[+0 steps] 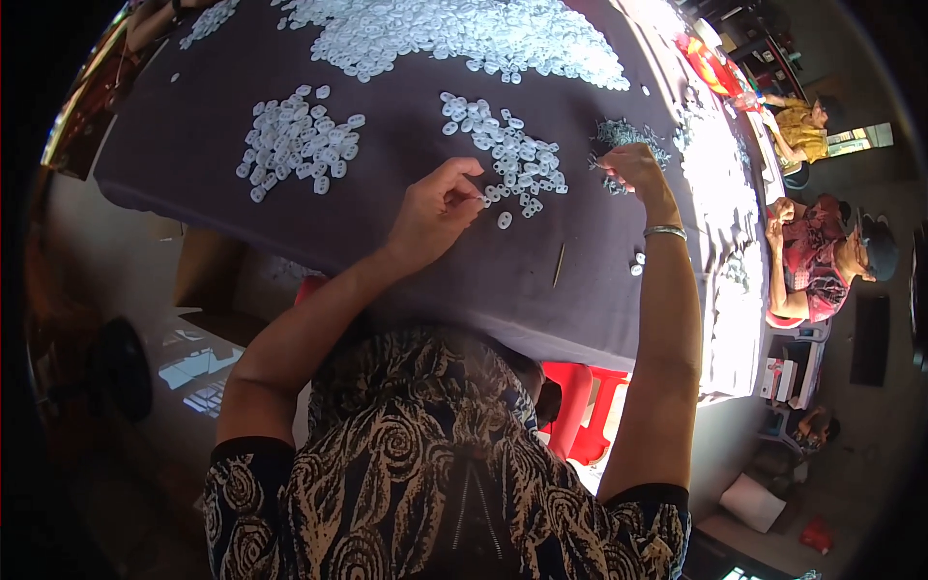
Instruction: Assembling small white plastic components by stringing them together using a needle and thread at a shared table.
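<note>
My left hand [440, 215] is curled with its fingertips pinched at a small white oval piece [491, 193] with two holes, by the near edge of the middle heap of white pieces [525, 159]. One loose white piece [505, 220] lies just below it. At the right, my right hand [633, 168], with a bangle on the wrist, has its fingers pinched together at the edge of a heap of tiny grey-green pieces [619, 133]. What its fingertips hold is too small to make out.
Another heap of white pieces [300, 145] lies at left, and a very large one [464, 39] spreads along the far side. A thin stick [559, 265] rests on the dark tablecloth [406, 116]. Other people [817, 256] sit at the right. A red stool [590, 416] stands below the table edge.
</note>
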`<state>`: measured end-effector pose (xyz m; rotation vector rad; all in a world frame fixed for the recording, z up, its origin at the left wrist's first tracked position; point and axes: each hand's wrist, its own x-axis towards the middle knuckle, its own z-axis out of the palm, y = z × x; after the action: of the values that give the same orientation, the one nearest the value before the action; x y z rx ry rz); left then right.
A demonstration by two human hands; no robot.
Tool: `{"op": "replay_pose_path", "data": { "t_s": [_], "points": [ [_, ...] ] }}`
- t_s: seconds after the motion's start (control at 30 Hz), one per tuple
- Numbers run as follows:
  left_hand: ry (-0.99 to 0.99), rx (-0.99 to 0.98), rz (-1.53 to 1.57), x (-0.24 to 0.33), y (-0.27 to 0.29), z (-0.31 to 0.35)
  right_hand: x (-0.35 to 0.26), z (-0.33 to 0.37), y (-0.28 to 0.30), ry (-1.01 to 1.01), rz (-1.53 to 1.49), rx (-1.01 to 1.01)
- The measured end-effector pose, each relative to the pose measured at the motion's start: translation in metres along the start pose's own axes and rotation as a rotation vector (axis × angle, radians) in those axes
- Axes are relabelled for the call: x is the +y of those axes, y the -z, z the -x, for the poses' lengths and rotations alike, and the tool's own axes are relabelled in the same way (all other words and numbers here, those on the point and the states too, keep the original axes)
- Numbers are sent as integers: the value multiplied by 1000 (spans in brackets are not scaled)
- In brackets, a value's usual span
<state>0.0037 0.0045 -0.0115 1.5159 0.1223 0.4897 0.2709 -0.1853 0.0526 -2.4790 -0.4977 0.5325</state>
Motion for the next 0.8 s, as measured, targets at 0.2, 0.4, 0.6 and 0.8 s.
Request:
{"op": "replay_pose_path", "data": {
  "t_s": [0.2, 0.4, 0.6, 0.8],
  "points": [
    [-26, 34, -25, 0, 1, 0, -4, 7, -4, 35, -128, 71],
    [-12, 63, -8, 2, 1, -1, -42, 61, -42, 303, -618, -43],
    [-71, 25, 19, -2, -1, 0, -62, 93, -100, 335, -963, -235],
    [-43, 9, 20, 2, 1, 1, -74, 98, -119, 458, -996, -238]
  ]
}}
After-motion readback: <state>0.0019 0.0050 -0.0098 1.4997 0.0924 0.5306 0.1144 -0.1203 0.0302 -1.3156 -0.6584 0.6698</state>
